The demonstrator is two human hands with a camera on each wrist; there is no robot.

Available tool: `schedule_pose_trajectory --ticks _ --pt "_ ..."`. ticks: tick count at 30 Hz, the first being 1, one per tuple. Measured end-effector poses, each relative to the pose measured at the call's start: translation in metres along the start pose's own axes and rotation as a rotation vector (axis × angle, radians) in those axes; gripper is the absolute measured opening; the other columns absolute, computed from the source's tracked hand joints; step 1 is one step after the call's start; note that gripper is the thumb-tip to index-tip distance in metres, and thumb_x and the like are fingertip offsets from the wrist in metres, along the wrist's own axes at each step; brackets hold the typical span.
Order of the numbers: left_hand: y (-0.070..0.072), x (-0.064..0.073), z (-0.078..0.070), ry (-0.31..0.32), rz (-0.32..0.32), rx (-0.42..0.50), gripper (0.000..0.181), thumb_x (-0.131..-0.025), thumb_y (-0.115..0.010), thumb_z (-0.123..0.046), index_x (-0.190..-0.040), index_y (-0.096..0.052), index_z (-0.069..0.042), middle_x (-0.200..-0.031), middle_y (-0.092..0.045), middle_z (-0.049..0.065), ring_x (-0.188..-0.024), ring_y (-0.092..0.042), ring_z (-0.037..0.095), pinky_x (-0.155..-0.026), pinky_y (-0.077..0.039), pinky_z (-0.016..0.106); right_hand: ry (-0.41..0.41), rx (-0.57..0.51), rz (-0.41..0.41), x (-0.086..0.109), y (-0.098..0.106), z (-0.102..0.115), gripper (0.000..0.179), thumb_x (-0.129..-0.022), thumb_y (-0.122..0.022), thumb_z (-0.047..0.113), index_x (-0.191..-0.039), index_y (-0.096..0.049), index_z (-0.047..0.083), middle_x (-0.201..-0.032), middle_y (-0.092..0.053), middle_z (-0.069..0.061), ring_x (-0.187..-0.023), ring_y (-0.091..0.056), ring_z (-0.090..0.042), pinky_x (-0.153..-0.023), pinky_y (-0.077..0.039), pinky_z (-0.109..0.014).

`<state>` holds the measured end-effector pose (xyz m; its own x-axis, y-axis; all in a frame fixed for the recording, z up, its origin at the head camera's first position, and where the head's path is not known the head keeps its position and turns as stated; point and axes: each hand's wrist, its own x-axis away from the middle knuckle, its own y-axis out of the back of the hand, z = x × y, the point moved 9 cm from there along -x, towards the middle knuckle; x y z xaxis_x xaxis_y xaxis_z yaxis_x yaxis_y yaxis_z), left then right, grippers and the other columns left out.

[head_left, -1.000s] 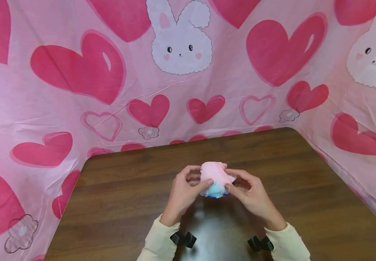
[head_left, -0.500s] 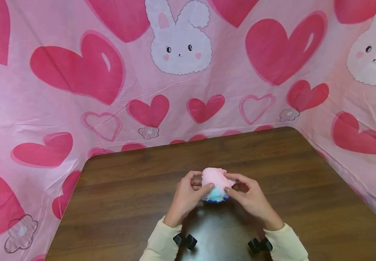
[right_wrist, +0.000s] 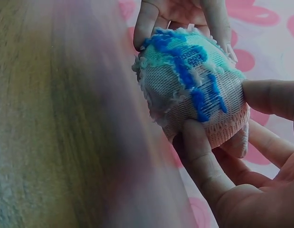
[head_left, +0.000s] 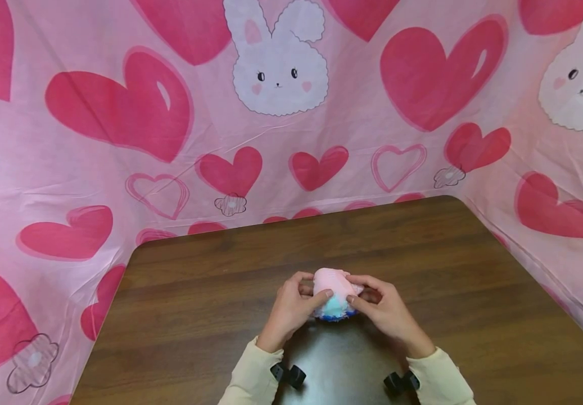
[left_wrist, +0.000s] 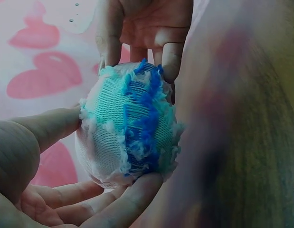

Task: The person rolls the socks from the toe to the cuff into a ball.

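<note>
A balled-up sock [head_left: 329, 282], pink with teal and blue patches, is held between both hands over the middle of the table. My left hand [head_left: 289, 308] grips its left side, thumb in front and fingers behind. On the opposite side, my right hand [head_left: 388, 310] pinches it the same way. Up close in the left wrist view, the sock [left_wrist: 109, 107] shows loose, fuzzy yarn ends in teal and blue. A ribbed pink edge of the sock [right_wrist: 227, 128] and a small protruding flap appear in the right wrist view. Whether the sock touches the table is unclear.
The brown wooden table [head_left: 195, 304] spreads out around both hands. Pink cloth [head_left: 271, 132] printed with hearts and rabbits hangs behind it and along both sides. A small black device [head_left: 288, 375] sits at each cream-sleeved wrist.
Both hands have come lower in the head view, nearer the person, carrying the balled sock with them. Their hold on it looks much the same.
</note>
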<state>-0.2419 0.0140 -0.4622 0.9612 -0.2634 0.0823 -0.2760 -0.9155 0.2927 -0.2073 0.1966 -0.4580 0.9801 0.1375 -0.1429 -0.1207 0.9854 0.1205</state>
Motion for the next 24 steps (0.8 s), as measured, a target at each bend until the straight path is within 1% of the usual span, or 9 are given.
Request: schedule_pose_trajectory --ticks 2,5,8,14,21,24 --pt "-0.001 0.000 0.003 0.008 0.004 0.010 0.050 -0.084 -0.084 -0.028 -0.119 -0.061 0.000 -0.088 -0.072 0.006 -0.076 -0.068 0.017 -0.062 -0.057 0.034 -0.017 -0.003 -0.006 0.000 0.000 -0.003 0.038 -0.091 -0.073 0.002 -0.127 -0.064 -0.004 -0.126 -0.062 -0.024 -0.077 -0.064 -0.022 -0.067 -0.056 -0.029" --pt "-0.003 0.000 0.007 0.015 0.013 0.024 0.050 -0.084 -0.084 -0.028 -0.118 -0.061 0.001 -0.087 -0.071 0.007 -0.072 -0.066 0.017 -0.058 -0.057 0.036 -0.040 -0.008 -0.012 0.001 0.000 -0.009 0.037 -0.090 -0.073 0.002 -0.126 -0.064 -0.004 -0.122 -0.063 -0.025 -0.072 -0.062 -0.021 -0.063 -0.055 -0.029" --pt "-0.005 0.000 0.012 0.016 0.018 0.038 0.049 -0.084 -0.084 -0.028 -0.116 -0.062 0.002 -0.090 -0.070 0.007 -0.069 -0.065 0.016 -0.055 -0.057 0.036 -0.068 -0.013 -0.012 0.001 -0.001 -0.015 0.037 -0.090 -0.074 0.001 -0.125 -0.064 -0.005 -0.119 -0.063 -0.025 -0.069 -0.061 -0.019 -0.060 -0.053 -0.029" --pt "-0.005 0.000 0.018 0.008 0.001 0.026 0.047 -0.083 -0.084 -0.029 -0.113 -0.065 0.002 -0.096 -0.067 0.009 -0.064 -0.064 0.015 -0.052 -0.057 0.035 -0.133 -0.030 -0.006 0.002 -0.005 -0.025 0.039 -0.090 -0.074 0.003 -0.127 -0.063 -0.005 -0.119 -0.062 -0.025 -0.072 -0.063 -0.020 -0.063 -0.055 -0.030" --pt "-0.005 -0.001 0.023 0.026 0.005 0.038 0.049 -0.082 -0.086 -0.027 -0.115 -0.063 0.001 -0.097 -0.066 0.009 -0.066 -0.065 0.016 -0.055 -0.057 0.034 -0.181 -0.025 -0.011 0.005 -0.003 -0.028 0.041 -0.090 -0.075 0.005 -0.128 -0.063 -0.003 -0.126 -0.060 -0.024 -0.071 -0.060 -0.023 -0.064 -0.056 -0.033" --pt "-0.005 -0.001 0.023 0.016 0.011 -0.009 0.050 -0.082 -0.085 -0.029 -0.116 -0.063 0.001 -0.098 -0.066 0.008 -0.069 -0.065 0.016 -0.059 -0.057 0.032 -0.193 -0.030 -0.009 0.006 -0.003 -0.029 0.042 -0.090 -0.075 0.006 -0.129 -0.063 -0.003 -0.128 -0.059 -0.024 -0.072 -0.061 -0.025 -0.065 -0.057 -0.034"
